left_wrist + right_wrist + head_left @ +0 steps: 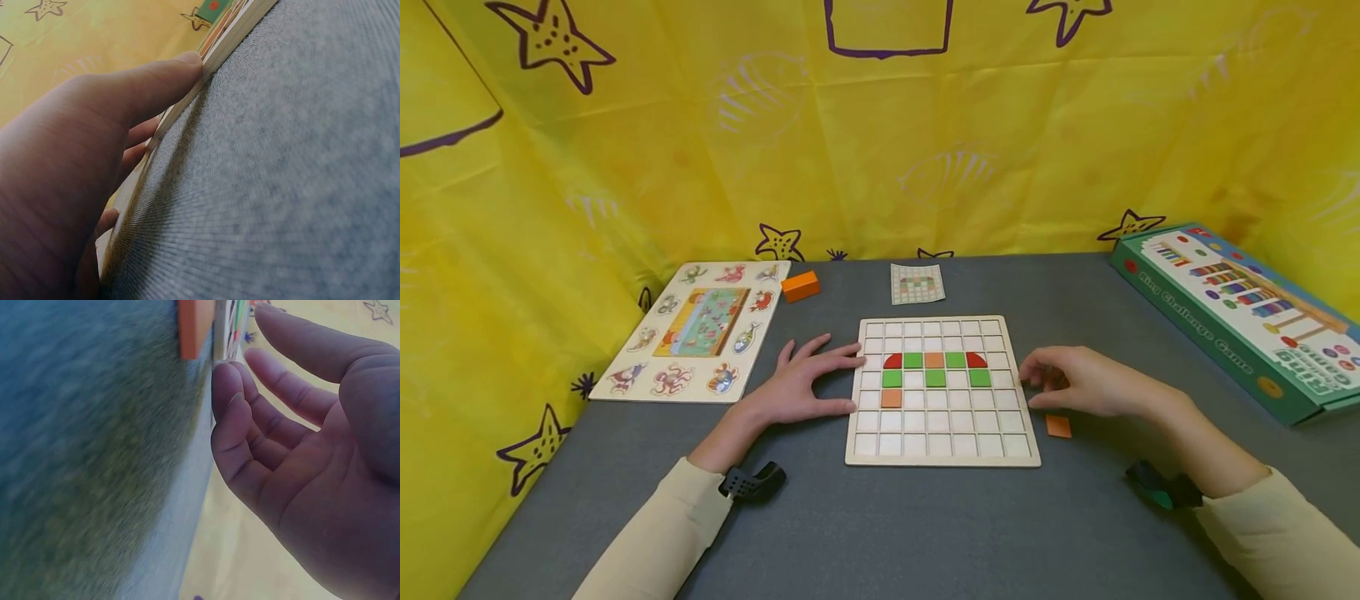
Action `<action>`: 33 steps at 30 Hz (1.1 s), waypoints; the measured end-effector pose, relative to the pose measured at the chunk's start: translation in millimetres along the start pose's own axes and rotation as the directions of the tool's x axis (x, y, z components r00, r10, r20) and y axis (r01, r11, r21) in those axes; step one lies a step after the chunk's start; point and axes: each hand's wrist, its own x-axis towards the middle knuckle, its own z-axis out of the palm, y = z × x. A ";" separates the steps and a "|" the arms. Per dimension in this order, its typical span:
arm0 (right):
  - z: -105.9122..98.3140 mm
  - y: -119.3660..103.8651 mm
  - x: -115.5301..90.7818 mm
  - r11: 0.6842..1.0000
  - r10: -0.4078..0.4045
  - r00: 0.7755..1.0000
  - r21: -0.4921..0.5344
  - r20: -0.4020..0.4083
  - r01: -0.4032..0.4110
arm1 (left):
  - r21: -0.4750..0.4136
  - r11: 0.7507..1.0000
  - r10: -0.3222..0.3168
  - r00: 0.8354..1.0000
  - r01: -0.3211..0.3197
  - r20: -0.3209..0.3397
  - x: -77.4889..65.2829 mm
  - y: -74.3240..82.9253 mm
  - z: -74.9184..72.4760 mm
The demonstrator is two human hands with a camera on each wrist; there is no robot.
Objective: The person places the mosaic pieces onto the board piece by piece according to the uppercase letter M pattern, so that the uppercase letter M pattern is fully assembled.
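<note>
A wooden grid board (942, 460) lies flat in the middle of the table. Set in its squares are red quarter-round pieces (976, 360), several green tiles (936, 378) and two orange tiles (891, 399). My left hand (801, 386) touches the board's left edge with thumb and spread fingers; the left wrist view shows the thumb (156, 87) on that edge. My right hand (1078, 382) is at the board's right edge, fingers loosely bent and holding nothing. A loose orange tile (1058, 427) lies on the table just below it, seen also in the right wrist view as an orange piece (195, 328).
Behind the board lies a small pattern card (917, 284). An orange block (801, 287) sits beside a sea-animal puzzle board (643, 390) at the left. A green game box (1210, 337) stands at the right. A yellow cloth (865, 150) hangs along the back.
</note>
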 end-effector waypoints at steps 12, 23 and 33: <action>5.2 8.5 -17.4 0.999 0.010 1.000 -0.039 0.020 -0.009 | 0.003 1.000 0.002 1.000 -0.002 0.000 -0.5 1.6 -1.0; 10.6 9.4 -25.5 0.998 -0.029 1.000 -0.047 0.012 0.029 | -0.003 1.000 0.001 1.000 -0.001 0.002 -1.0 1.0 -0.8; 12.3 8.8 -26.1 0.999 -0.032 0.999 -0.028 0.027 0.032 | 0.006 1.000 -0.008 1.000 0.008 0.003 -0.8 1.2 -0.6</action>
